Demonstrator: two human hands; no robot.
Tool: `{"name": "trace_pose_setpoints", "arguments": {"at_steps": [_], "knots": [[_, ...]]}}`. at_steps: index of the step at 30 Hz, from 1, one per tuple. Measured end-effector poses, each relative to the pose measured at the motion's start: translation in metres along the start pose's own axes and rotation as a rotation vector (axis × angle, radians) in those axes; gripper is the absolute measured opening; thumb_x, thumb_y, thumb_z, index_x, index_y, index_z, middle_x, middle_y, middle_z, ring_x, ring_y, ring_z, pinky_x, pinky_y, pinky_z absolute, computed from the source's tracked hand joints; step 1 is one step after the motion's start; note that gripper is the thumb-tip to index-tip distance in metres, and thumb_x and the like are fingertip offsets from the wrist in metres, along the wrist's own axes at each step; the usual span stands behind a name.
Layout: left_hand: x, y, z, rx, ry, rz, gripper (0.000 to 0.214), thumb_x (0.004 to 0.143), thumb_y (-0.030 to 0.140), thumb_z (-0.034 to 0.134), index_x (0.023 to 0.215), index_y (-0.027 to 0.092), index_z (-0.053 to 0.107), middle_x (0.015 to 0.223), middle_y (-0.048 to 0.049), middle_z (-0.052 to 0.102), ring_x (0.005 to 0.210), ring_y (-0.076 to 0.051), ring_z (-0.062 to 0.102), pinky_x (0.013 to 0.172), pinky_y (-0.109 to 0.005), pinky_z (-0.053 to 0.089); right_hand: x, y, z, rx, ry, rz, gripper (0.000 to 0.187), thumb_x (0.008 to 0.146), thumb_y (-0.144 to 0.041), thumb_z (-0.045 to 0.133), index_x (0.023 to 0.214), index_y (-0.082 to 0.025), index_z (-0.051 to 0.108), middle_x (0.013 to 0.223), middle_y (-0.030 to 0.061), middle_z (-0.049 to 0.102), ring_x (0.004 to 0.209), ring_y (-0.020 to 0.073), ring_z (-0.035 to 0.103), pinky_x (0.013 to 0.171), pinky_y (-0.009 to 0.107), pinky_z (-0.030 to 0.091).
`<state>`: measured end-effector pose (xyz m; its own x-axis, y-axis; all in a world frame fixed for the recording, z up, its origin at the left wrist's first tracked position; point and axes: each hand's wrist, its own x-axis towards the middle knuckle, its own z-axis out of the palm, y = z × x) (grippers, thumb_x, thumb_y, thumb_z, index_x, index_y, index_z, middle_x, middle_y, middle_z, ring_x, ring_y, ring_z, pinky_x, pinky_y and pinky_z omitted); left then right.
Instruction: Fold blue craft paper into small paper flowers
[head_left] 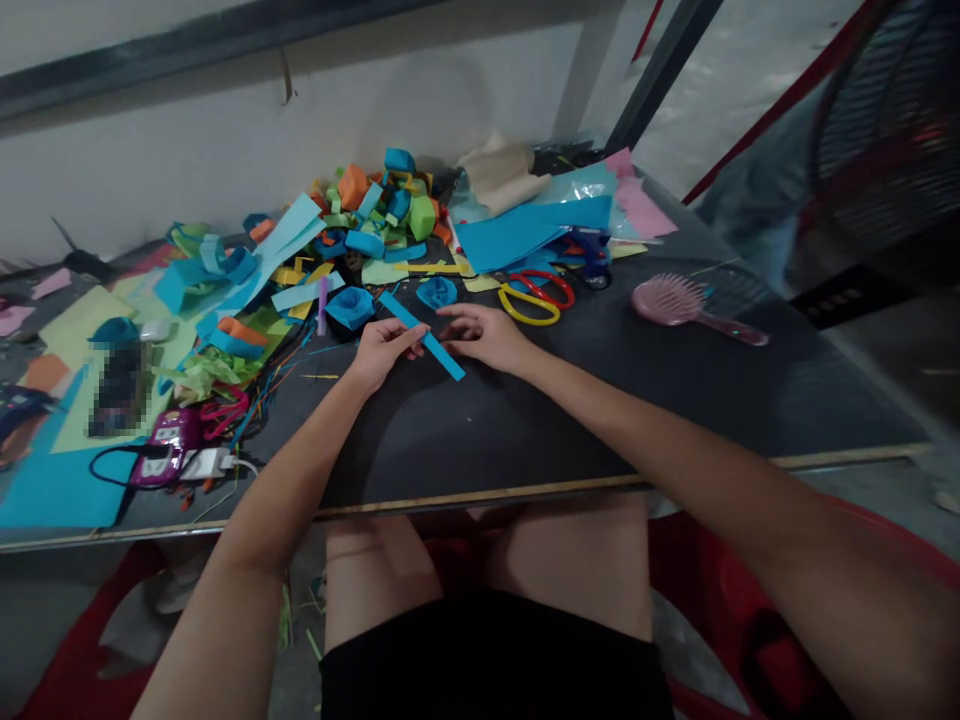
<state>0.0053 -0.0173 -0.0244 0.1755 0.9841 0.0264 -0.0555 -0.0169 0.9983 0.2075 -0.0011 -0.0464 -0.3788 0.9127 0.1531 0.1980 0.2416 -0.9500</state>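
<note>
A narrow blue paper strip [444,358] slants above the dark tabletop, pinched between the thumb and fingers of my left hand [385,350]. Just right of it, my right hand [489,338] has its fingers apart and curved toward the strip; whether a fingertip touches the strip I cannot tell. Beyond my hands lie two folded blue paper pieces, one box-like [350,308] and one smaller and rounded [436,292]. Scissors with red and yellow handles [534,306] rest beyond my right hand. A purple stick-like piece [322,306] stands near the box-like fold.
A heap of coloured folded paper [390,210] lies against the wall, with blue sheets [517,235] beside it. At right is a pink hairbrush [667,302]. A purple power strip [169,440] with cables sits at left among paper sheets. A fan [892,150] stands far right.
</note>
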Motion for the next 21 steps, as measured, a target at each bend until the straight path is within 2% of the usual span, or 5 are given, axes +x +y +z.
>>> {"name": "trace_pose_setpoints", "arguments": {"at_steps": [4, 8, 12, 17, 21], "knots": [[0.000, 0.001, -0.003, -0.026, -0.039, -0.036, 0.042, 0.065, 0.054, 0.082, 0.070, 0.014, 0.069, 0.058, -0.0011, 0.064, 0.052, -0.010, 0.060, 0.050, -0.021, 0.046, 0.013, -0.009, 0.010, 0.079, -0.012, -0.134, 0.067, 0.067, -0.042, 0.078, 0.129, -0.025, 0.060, 0.121, 0.0092, 0.064, 0.074, 0.0138, 0.060, 0.055, 0.025, 0.050], [0.002, 0.001, -0.005, -0.061, -0.037, -0.043, 0.042, 0.067, 0.055, 0.081, 0.068, 0.015, 0.065, 0.058, -0.0002, 0.064, 0.049, -0.008, 0.057, 0.048, -0.020, 0.045, 0.012, -0.017, 0.021, 0.022, 0.104, -0.268, 0.045, 0.072, -0.043, 0.078, 0.112, -0.023, 0.071, 0.105, 0.0070, 0.069, 0.073, 0.0152, 0.061, 0.061, 0.028, 0.050], [0.003, -0.002, -0.005, -0.020, -0.031, -0.055, 0.040, 0.070, 0.052, 0.080, 0.066, 0.015, 0.065, 0.057, -0.0008, 0.063, 0.050, -0.009, 0.057, 0.048, -0.021, 0.044, 0.007, -0.019, 0.019, -0.029, 0.108, -0.337, 0.026, 0.076, -0.047, 0.075, 0.088, -0.025, 0.077, 0.103, 0.0068, 0.070, 0.077, 0.0171, 0.063, 0.063, 0.029, 0.051], [0.004, -0.004, -0.005, 0.022, -0.055, -0.018, 0.040, 0.071, 0.053, 0.078, 0.067, 0.015, 0.066, 0.056, -0.0009, 0.062, 0.049, -0.009, 0.056, 0.048, -0.021, 0.043, 0.006, -0.018, 0.013, -0.041, 0.041, -0.352, 0.033, 0.081, -0.057, 0.069, 0.090, -0.026, 0.078, 0.105, 0.0068, 0.068, 0.083, 0.0181, 0.064, 0.071, 0.032, 0.052], [0.002, -0.003, -0.005, 0.195, -0.107, 0.013, 0.038, 0.075, 0.051, 0.075, 0.068, 0.014, 0.066, 0.056, -0.0009, 0.064, 0.048, -0.007, 0.055, 0.048, -0.019, 0.044, 0.010, -0.011, 0.012, -0.037, 0.025, -0.370, 0.040, 0.083, -0.061, 0.064, 0.079, -0.024, 0.077, 0.107, 0.0070, 0.067, 0.078, 0.0156, 0.062, 0.076, 0.034, 0.052]]}}
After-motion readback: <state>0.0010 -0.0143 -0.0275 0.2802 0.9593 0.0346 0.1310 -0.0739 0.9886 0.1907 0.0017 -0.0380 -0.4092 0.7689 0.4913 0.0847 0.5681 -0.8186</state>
